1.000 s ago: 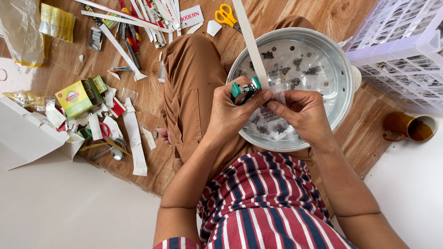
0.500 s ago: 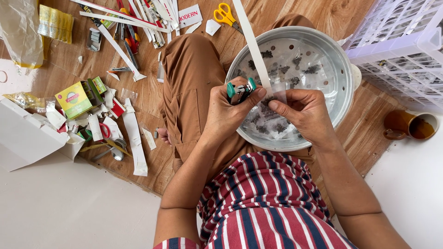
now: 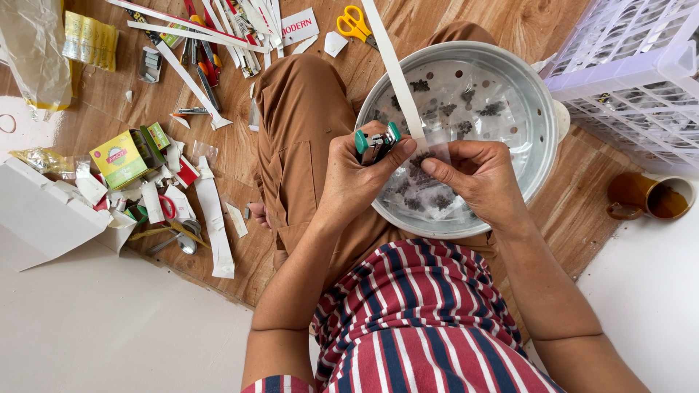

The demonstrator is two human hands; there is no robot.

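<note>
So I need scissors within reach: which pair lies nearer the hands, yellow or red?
The yellow-handled scissors, on the floor just beyond the metal basin. The red-handled scissors lie farther left among the paper scraps.

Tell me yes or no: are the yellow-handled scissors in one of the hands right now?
No: the yellow-handled scissors lie on the wooden floor beyond the pan, while the left hand holds a small green stapler.

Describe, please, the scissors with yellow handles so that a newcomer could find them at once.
Start at the round metal pan on the person's lap, then look up-left to the wooden floor. The yellow-handled scissors lie there beside white paper scraps; the other scissors have red handles.
</note>
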